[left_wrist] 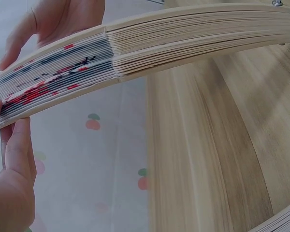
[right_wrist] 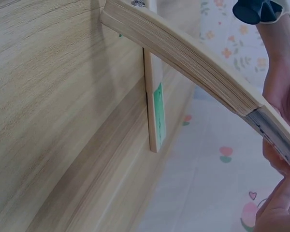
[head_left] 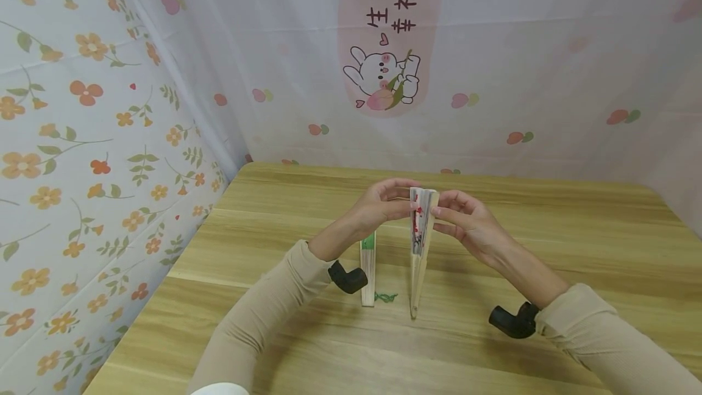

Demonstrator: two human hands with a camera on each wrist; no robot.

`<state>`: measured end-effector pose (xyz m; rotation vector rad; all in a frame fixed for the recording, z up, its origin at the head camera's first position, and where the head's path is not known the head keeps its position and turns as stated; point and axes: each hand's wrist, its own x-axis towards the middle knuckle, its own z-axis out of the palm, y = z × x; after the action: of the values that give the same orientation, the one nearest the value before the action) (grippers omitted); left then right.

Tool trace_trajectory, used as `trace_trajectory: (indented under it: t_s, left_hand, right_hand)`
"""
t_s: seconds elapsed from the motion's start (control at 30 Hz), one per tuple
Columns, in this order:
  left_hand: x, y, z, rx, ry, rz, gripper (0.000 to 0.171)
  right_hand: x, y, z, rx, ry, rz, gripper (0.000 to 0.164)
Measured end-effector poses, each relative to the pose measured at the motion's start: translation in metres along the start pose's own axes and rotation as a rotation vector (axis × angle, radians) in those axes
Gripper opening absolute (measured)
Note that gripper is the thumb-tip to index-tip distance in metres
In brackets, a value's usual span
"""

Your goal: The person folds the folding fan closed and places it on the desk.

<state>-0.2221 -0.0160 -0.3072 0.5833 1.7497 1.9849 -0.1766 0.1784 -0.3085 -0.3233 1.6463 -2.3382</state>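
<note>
Both hands hold a folding fan (head_left: 422,233), with its pivot end pointing down and toward me. White and grey leaf with red blossoms and dark branches shows between pale wooden ribs, spread only slightly. My left hand (head_left: 384,203) pinches the upper left edge between thumb and fingers. At the upper right edge, my right hand (head_left: 466,221) grips the outer rib with its thumb in front. In the left wrist view the fan's folds (left_wrist: 48,82) are stacked in two close bundles. A second folding fan (head_left: 368,273), green-leaved and folded, lies on the table below my left wrist.
A green tassel (head_left: 386,297) lies beside the folded fan's lower end. The wooden table (head_left: 548,224) meets a printed curtain (head_left: 493,66) at the back and a flowered one (head_left: 99,157) on the left. Black wrist mounts (head_left: 515,320) stick out beneath both wrists.
</note>
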Motion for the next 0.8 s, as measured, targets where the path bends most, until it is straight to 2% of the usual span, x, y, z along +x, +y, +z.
trace_trajectory:
  t_s: [0.43,0.8]
  left_hand:
    - [0.0007,-0.0012,0.0017,0.010,0.008,0.012,0.039]
    - [0.0018,-0.0018,0.0027,0.006,0.003,0.012,0.039]
  right_hand:
    - [-0.0006,0.0025,-0.0010,-0.019,-0.019,-0.025,0.011]
    - [-0.0011,0.0008,0.0013,0.007,-0.007,-0.008,0.011]
